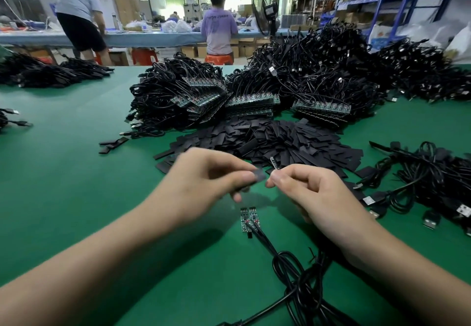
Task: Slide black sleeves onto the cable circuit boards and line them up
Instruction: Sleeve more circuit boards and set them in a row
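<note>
My left hand (204, 185) pinches a flat black sleeve (259, 174) between thumb and fingers. Just to its right, my right hand (313, 193) pinches a small circuit board (273, 163) whose tip sticks up above the fingers, close to the sleeve's end. Below the hands, two bare circuit boards (248, 218) lie side by side on the green mat, their black cables (293, 272) running toward me in a loose tangle. A heap of loose black sleeves (275, 139) lies just beyond the hands.
Large piles of black cables with stacked boards (252, 101) fill the far middle of the green table (76, 172). More cables with USB plugs (433, 193) lie at the right, smaller bundles at the far left. Two people stand at a bench behind.
</note>
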The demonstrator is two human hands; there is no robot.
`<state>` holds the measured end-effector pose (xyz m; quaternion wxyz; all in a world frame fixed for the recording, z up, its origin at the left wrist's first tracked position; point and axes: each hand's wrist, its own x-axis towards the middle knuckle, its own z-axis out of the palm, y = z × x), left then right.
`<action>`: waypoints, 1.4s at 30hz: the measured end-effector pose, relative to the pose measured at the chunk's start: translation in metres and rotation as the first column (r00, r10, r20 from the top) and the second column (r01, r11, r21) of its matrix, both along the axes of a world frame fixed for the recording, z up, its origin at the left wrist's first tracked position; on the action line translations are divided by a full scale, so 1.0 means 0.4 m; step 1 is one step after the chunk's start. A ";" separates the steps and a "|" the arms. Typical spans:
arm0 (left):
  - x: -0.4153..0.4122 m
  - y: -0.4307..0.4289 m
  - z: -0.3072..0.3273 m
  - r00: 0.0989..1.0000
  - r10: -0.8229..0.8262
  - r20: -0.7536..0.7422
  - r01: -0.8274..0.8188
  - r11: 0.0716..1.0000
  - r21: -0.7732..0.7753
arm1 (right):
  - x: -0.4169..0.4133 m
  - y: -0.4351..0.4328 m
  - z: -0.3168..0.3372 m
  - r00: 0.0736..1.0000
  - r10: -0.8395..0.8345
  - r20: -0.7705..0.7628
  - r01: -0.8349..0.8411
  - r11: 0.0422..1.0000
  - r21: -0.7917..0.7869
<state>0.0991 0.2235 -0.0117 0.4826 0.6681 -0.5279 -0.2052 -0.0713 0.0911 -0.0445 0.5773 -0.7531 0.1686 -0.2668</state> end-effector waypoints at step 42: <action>0.003 0.015 -0.088 0.984 0.100 0.148 -0.077 0.985 -0.155 | -0.020 0.008 0.021 0.961 -0.048 -0.273 -0.053 0.935 -0.351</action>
